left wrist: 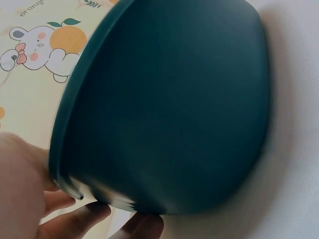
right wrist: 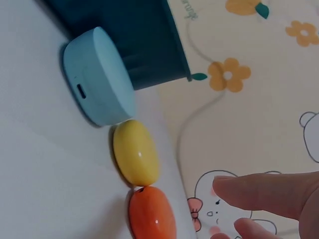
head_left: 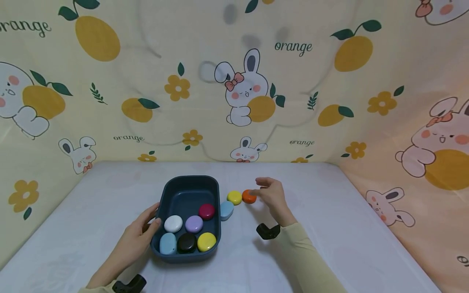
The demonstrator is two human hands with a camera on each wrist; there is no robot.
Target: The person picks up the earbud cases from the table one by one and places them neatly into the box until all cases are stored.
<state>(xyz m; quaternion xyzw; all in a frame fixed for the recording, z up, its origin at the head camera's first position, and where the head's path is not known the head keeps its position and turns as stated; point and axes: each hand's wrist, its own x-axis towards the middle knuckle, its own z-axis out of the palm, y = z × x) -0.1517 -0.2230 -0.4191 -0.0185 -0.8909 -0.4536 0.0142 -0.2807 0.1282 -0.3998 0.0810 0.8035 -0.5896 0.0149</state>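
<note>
My left hand (head_left: 136,238) grips the left side of a dark blue box (head_left: 190,183), with the thumb at its rim. In the left wrist view, fingertips (left wrist: 149,224) lie against the box's outer wall (left wrist: 169,109). The box holds glossy rounded pieces: white, purple, red, light blue, black and yellow. Right of it, a light blue piece (right wrist: 99,79) with a small dark slot, a yellow piece (right wrist: 135,153) and an orange piece (right wrist: 152,214) stand in a slanting row. My right hand (head_left: 272,198) is beside the orange piece, index finger extended and overlapping its edge in the head view.
A white cloth (head_left: 318,252) covers the table. Behind it hangs a pale yellow curtain (head_left: 198,40) printed with rabbits and oranges, with more of it along both sides. A black wrist camera (head_left: 268,231) sits at the right sleeve.
</note>
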